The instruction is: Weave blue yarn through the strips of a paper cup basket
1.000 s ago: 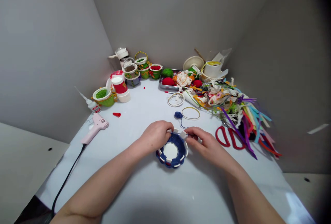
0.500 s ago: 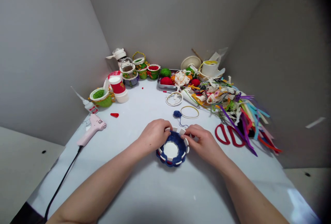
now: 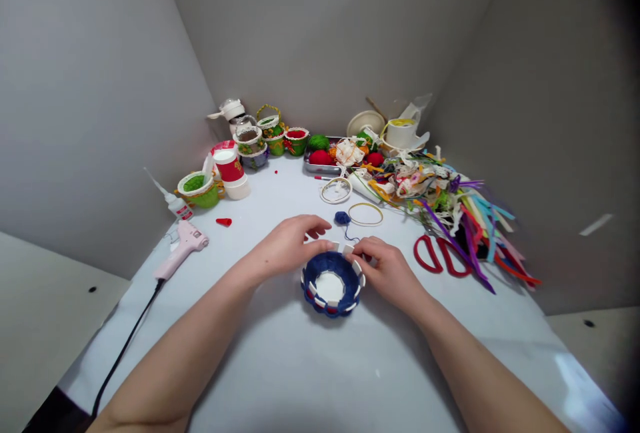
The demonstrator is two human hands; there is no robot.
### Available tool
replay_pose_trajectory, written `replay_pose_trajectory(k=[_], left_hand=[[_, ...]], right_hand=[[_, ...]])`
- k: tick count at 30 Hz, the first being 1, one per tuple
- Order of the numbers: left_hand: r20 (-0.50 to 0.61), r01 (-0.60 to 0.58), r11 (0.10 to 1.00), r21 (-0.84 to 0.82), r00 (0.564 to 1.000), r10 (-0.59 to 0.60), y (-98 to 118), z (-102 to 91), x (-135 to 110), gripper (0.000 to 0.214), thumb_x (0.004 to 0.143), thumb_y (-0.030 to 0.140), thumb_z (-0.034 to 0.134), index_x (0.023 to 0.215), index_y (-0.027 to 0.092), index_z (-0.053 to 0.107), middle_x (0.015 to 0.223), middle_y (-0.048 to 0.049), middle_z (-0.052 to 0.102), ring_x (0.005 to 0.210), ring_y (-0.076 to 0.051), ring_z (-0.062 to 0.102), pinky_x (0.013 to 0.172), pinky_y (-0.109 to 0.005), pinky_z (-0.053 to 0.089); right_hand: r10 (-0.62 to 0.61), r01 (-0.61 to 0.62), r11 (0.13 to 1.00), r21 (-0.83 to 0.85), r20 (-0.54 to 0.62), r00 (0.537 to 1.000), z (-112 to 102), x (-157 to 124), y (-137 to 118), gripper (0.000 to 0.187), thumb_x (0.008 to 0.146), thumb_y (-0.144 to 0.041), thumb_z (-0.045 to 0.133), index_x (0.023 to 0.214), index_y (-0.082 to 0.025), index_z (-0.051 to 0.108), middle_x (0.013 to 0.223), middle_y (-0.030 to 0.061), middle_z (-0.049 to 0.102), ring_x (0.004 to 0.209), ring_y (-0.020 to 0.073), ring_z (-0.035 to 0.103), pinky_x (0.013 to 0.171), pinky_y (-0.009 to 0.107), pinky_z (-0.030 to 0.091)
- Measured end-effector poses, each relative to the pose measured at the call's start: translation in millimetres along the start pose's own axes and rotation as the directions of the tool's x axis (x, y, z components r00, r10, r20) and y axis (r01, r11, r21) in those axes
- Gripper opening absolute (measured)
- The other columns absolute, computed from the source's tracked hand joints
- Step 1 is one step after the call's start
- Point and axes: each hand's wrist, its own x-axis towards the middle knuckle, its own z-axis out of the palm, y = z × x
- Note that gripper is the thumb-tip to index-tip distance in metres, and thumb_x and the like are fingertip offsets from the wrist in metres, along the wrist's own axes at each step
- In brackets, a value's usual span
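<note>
Head view: seen from above and behind the hands, both forearms reaching in from the near edge of the counter.

Left hand: open, fingers spread and lying flat, fingertips at the far rim of the cup; it appears to steady the work lightly rather than grip it.

Right hand: curled, fingertips closed on the cup's rim at a white tab, apparently a pinch that fixes that spot.

Held object: a blue yarn-wrapped cup, between the hands and just nearer the camera than both; its rim carries white tabs and its white base faces up inside.

Support: the cup appears to rest on the counter, so the hands need only hold the rim in place.

Beyond the hands: a ball of blue yarn, its strand trailing toward the right hand, lies within easy reach beside a gold-edged hoop.

Right of the right hand: red-handled scissors and a heap of ribbons and lace.

Left of the left hand: a pink hot glue gun, its black cord running toward the near edge, and a glue bottle.
</note>
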Motion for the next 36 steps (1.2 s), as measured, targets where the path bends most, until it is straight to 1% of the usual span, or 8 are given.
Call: replay_pose_trajectory(k=[2, 6, 12, 19, 23, 29, 33, 36], left_hand=[[-0.022, -0.118, 0.992, -0.040, 0.993, 0.117, 2.8, -12.7, -7.5, 0.030, 0.084, 0.037, 0.056, 0.108, 0.021, 0.061, 0.112, -0.0050, 0.063, 0.097, -0.016, 0.058, 0.082, -0.027, 0.046], [0.215, -0.351, 0.935, -0.040, 0.911, 0.351, 5.5, -26.4, -26.6, 0.029, 0.075, 0.035, 0.068, 0.101, 0.022, 0.065, 0.107, -0.0032, 0.064, 0.103, -0.017, 0.052, 0.092, -0.030, 0.040], [0.361, -0.362, 0.921, 0.144, 0.886, 0.292, 2.2, -10.7, -35.5, 0.017, 0.078, 0.022, 0.066, 0.095, 0.022, 0.065, 0.092, -0.0007, 0.066, 0.094, -0.018, 0.049, 0.084, -0.029, 0.037], [0.340, -0.407, 0.872, 0.273, 0.889, 0.308, -2.4, 3.2, -35.3, 0.005, 0.080, 0.023, 0.064, 0.076, 0.019, 0.066, 0.085, -0.0016, 0.065, 0.089, -0.019, 0.048, 0.082, -0.031, 0.034], [0.281, -0.392, 0.895, 0.213, 0.902, 0.328, -1.7, -4.1, -39.4, 0.011, 0.082, 0.029, 0.062, 0.087, 0.020, 0.066, 0.107, -0.0039, 0.062, 0.099, -0.019, 0.049, 0.086, -0.031, 0.035], [0.400, -0.319, 0.941, 0.108, 0.881, 0.253, -2.4, -5.6, -35.8, 0.013, 0.086, 0.019, 0.052, 0.080, 0.016, 0.063, 0.083, -0.0028, 0.064, 0.077, -0.013, 0.057, 0.068, -0.022, 0.040], [0.456, -0.312, 0.942, 0.121, 0.861, 0.227, 0.6, -7.1, -35.8, 0.013, 0.084, 0.017, 0.053, 0.078, 0.017, 0.063, 0.083, -0.0024, 0.065, 0.079, -0.014, 0.059, 0.069, -0.021, 0.040], [0.445, -0.293, 0.945, 0.145, 0.872, 0.202, 9.7, -12.4, -38.9, 0.013, 0.081, 0.023, 0.060, 0.093, 0.020, 0.065, 0.097, -0.0028, 0.066, 0.086, -0.015, 0.059, 0.073, -0.022, 0.041]], right_hand=[[0.012, -0.012, 1.000, 0.022, -0.013, 1.000, 2.1, 0.7, 1.4, 0.017, 0.087, -0.027, 0.053, 0.073, -0.020, 0.060, 0.075, 0.0029, 0.061, 0.076, 0.0176, 0.054, 0.068, 0.029, 0.041], [0.022, -0.020, 0.999, 0.045, -0.035, 0.999, 4.9, 1.8, 4.0, 0.018, 0.086, -0.028, 0.053, 0.073, -0.019, 0.061, 0.074, 0.0024, 0.061, 0.075, 0.0173, 0.055, 0.069, 0.029, 0.042], [0.038, -0.037, 0.998, 0.045, -0.025, 0.999, 6.9, 1.7, 7.1, 0.019, 0.086, -0.032, 0.052, 0.075, -0.019, 0.061, 0.075, 0.0020, 0.060, 0.074, 0.0168, 0.055, 0.069, 0.028, 0.042], [0.070, -0.073, 0.996, 0.043, 0.057, 0.996, 3.5, 3.0, 7.7, 0.030, 0.093, -0.037, 0.041, 0.078, -0.019, 0.060, 0.079, 0.0024, 0.061, 0.076, 0.0163, 0.055, 0.069, 0.027, 0.041], [0.050, -0.052, 0.998, 0.028, 0.053, 0.997, 4.3, 3.2, 7.7, 0.030, 0.093, -0.036, 0.042, 0.074, -0.019, 0.058, 0.073, 0.0017, 0.058, 0.074, 0.0161, 0.054, 0.068, 0.026, 0.040], [0.046, -0.048, 0.998, 0.036, 0.058, 0.997, 4.2, 2.2, 4.5, 0.026, 0.091, -0.032, 0.045, 0.072, -0.019, 0.057, 0.072, 0.0010, 0.057, 0.073, 0.0156, 0.053, 0.067, 0.025, 0.039], [0.045, -0.048, 0.998, 0.045, 0.065, 0.997, 3.5, 2.1, 3.1, 0.023, 0.091, -0.031, 0.046, 0.075, -0.019, 0.058, 0.075, 0.0012, 0.058, 0.075, 0.0154, 0.053, 0.069, 0.025, 0.039], [0.037, -0.039, 0.999, 0.037, 0.057, 0.998, 3.8, 2.3, 3.8, 0.024, 0.091, -0.030, 0.046, 0.071, -0.019, 0.056, 0.072, 0.0008, 0.056, 0.073, 0.0151, 0.053, 0.068, 0.025, 0.039]])
